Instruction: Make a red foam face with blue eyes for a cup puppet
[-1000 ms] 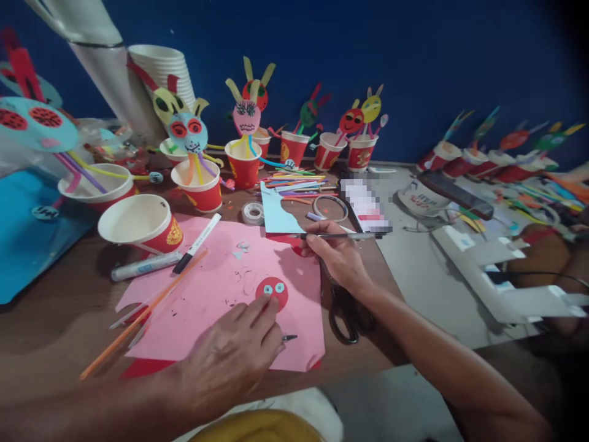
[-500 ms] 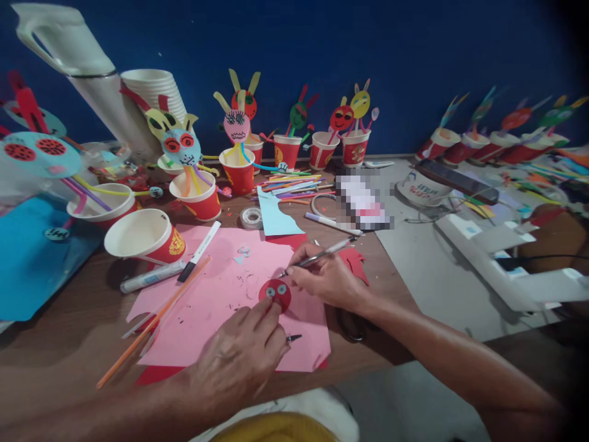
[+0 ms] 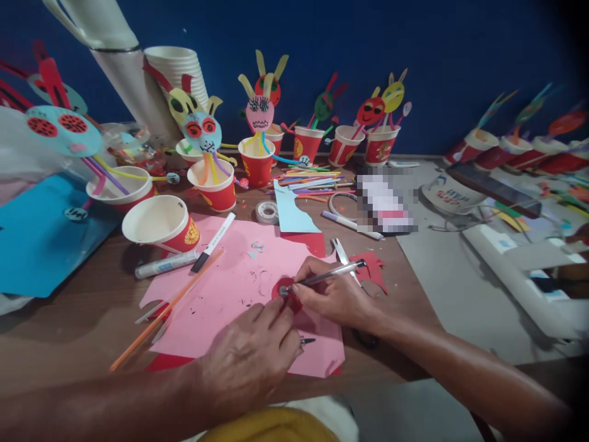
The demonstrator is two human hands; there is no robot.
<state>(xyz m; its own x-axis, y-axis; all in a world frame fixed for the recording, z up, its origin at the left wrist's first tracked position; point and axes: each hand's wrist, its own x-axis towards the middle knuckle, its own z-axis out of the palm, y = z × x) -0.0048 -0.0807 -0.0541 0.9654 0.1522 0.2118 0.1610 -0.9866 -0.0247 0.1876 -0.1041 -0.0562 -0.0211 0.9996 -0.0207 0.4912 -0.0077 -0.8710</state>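
My right hand (image 3: 338, 291) grips a pen (image 3: 329, 272), its tip on the small red paper disc (image 3: 294, 301). The disc has pale blue eye shapes and lies on a pink paper sheet (image 3: 207, 313). My left hand (image 3: 257, 344) presses the disc's near edge with its fingertips, the other fingers curled in. Out of that curl pokes a small dark pointed piece that looks like a pen cap (image 3: 308, 341). Partly under my right hand lie scissors (image 3: 340, 250). Both hands cover much of the disc.
Red paper cups (image 3: 256, 166) with straw-and-paper figures line the back. An open cup (image 3: 159, 224), markers (image 3: 214, 242) and an orange straw (image 3: 168, 310) lie left. Tape (image 3: 267, 212), light blue paper (image 3: 294, 212) and a blurred-out object (image 3: 385, 199) sit beyond my hands. White cups (image 3: 177, 73) are stacked.
The pen tip has moved down from above the disc onto one of its eye shapes. My left hand still holds the disc. The whole view has shifted, with things now further right.
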